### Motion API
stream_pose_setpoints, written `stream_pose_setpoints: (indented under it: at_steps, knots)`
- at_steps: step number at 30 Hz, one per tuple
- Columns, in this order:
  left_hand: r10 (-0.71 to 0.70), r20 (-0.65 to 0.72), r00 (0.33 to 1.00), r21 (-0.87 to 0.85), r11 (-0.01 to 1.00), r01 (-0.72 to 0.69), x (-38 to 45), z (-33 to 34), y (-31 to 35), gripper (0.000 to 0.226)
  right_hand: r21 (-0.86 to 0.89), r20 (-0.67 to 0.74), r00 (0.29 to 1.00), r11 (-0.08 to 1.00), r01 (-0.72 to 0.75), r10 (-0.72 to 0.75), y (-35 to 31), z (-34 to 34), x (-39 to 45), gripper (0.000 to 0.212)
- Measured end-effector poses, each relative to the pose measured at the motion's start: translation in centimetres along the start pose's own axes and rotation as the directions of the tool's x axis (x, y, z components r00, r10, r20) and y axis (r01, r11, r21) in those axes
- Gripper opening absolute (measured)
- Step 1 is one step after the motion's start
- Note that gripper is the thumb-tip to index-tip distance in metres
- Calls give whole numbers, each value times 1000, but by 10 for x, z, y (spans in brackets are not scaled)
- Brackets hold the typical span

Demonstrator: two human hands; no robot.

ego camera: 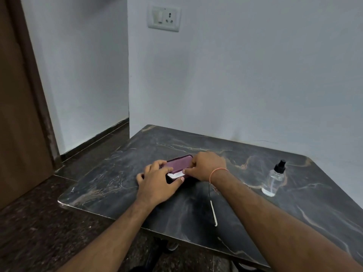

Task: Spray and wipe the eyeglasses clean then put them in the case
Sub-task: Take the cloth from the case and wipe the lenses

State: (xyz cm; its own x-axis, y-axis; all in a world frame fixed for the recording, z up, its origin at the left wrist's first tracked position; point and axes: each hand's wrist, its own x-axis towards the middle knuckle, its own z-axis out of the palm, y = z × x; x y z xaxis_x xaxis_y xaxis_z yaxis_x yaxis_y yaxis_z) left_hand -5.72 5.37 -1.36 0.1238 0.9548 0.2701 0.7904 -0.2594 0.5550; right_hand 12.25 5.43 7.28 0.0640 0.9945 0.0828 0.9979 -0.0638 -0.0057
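On the dark marble table [294, 203], seen from the head camera, both hands grasp a maroon eyeglass case [179, 163]. The left hand [157, 183] clamps its near left end, the right hand [208, 165] its right end, thumb pressed on a white cloth [175, 175] showing at the case's front edge. Eyeglasses lie near the right wrist, mostly hidden; one temple arm [213, 213] stretches toward the viewer. A clear spray bottle [274, 180] stands upright, well right.
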Motion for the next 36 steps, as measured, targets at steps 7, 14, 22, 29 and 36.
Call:
stream_pose_setpoints:
  at_steps: [7, 14, 22, 29, 36]
  knots:
    - [20, 5, 1000, -4, 1000, -20, 1, 1, -2, 70, -37, 75, 993, 996, -85, 88, -9, 8, 10, 57]
    - [32, -18, 999, 2, 999, -32, 0, 2, -2, 71, -14, 96, 981, 986, -165, 166, -18, 6, 10, 64]
    - [38, -29, 999, -3, 999, -38, 0, 3, -2, 70, 66, 106, 978, 980, -186, 179, -21, 6, 17, 42]
    - [38, -10, 999, 5, 999, -37, 0, 1, -1, 65, 291, 85, 987, 944, -158, 139, -6, 9, 22, 30]
    - [10, 11, 1000, 6, 1000, -10, 1, 1, -2, 72, 810, 35, 988, 575, -118, 153, 30, -16, -9, 21]
